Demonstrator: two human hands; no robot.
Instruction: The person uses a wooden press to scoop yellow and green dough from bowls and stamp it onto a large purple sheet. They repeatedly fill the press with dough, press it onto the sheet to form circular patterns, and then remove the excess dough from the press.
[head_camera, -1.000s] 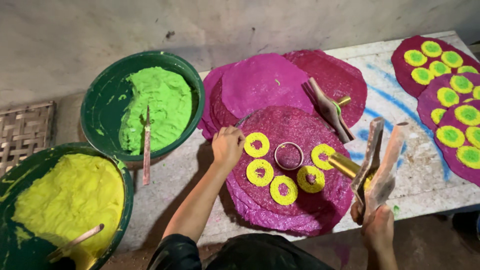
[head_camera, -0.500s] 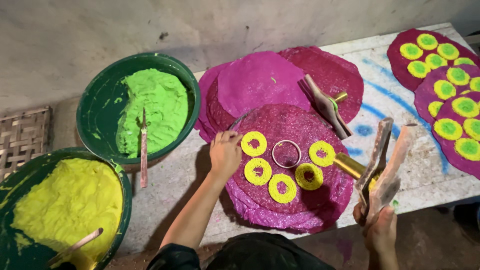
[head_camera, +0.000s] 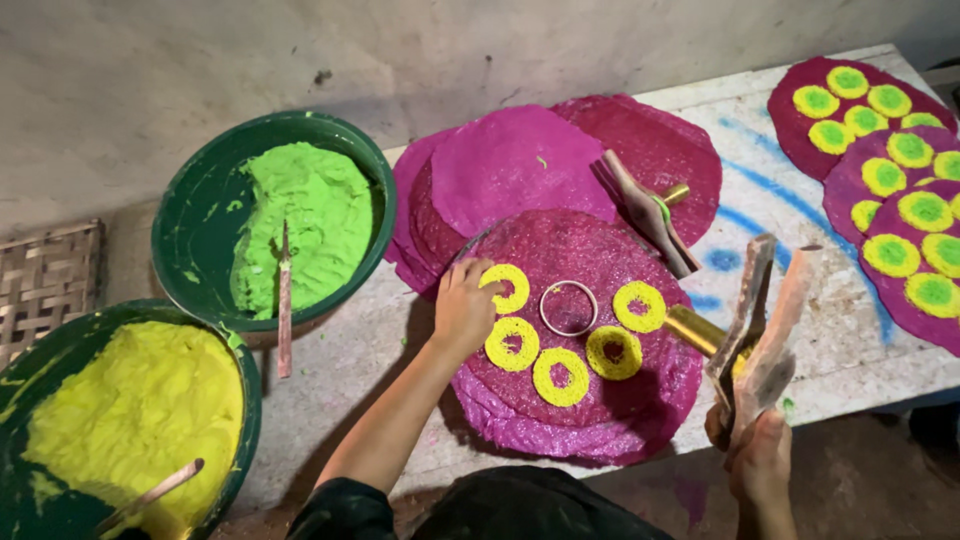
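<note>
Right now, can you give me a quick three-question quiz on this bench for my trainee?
1. True or false: the left hand rests on the purple disc that carries the yellow rings.
2. How many yellow rings lie on that disc?
3. What does the right hand hold? A) a spoon B) a hinged press tool C) a brush

Key:
1. True, at the disc's left edge.
2. Five, around a bare metal ring.
3. B, held up off the table.
</note>
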